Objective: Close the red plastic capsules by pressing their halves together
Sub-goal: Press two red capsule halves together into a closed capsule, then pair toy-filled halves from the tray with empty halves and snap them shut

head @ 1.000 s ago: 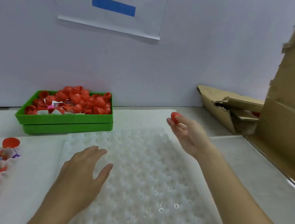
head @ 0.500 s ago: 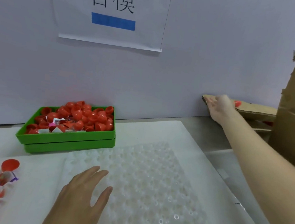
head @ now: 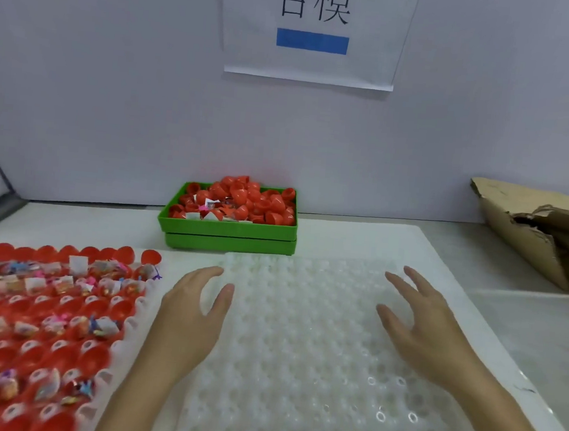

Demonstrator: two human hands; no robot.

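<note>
A white dimpled tray (head: 302,347) lies in front of me with bare pockets. My left hand (head: 188,313) rests on its left edge, fingers apart, holding nothing. My right hand (head: 414,323) hovers over its right side, fingers spread and holding nothing. To the left, another white tray (head: 116,348) holds several open red capsule halves (head: 36,317), some with small wrapped toys and paper slips inside. A green bin (head: 226,234) at the back holds a heap of loose red capsule halves (head: 243,198).
A torn cardboard box (head: 535,237) stands at the right against the wall. A paper sign (head: 313,28) with a blue bar hangs on the white wall. The grey table edge (head: 540,341) runs along the right of the tray.
My right hand held a red capsule, reached to the cardboard box at the right, and has come back over the tray with nothing in it. The view has swung left.
</note>
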